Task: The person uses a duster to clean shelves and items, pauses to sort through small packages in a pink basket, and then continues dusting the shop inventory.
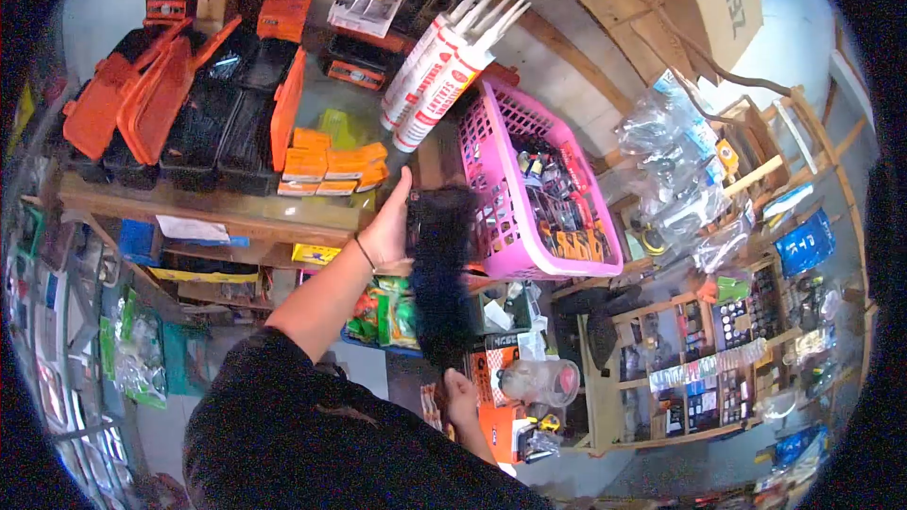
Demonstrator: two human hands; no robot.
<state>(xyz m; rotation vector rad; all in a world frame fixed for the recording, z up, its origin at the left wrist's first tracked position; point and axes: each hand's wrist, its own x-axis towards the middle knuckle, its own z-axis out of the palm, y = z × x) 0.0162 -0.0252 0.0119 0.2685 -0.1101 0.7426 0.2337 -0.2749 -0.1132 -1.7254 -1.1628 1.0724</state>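
My left hand [389, 231] has its thumb up along the near side of a long black object [442, 274] and appears to grip it. The other fingers are hidden behind it, and the object is dark and smeared, so its kind does not show. Lower down, my right hand [461, 397] is closed beside some small orange-and-white packets [431, 408]; what it holds, if anything, cannot be made out. Just beyond the black object stands a pink plastic basket [524, 227] full of small packaged items. White and red sealant tubes [425, 85] stand near my left thumb.
Small orange boxes [331, 165] are stacked on the wooden shelf [208, 210], beside black bins with orange lids [156, 99]. Clear plastic bags [671, 161] hang at the right. A clear jar [539, 382] lies by orange boxes near my right hand.
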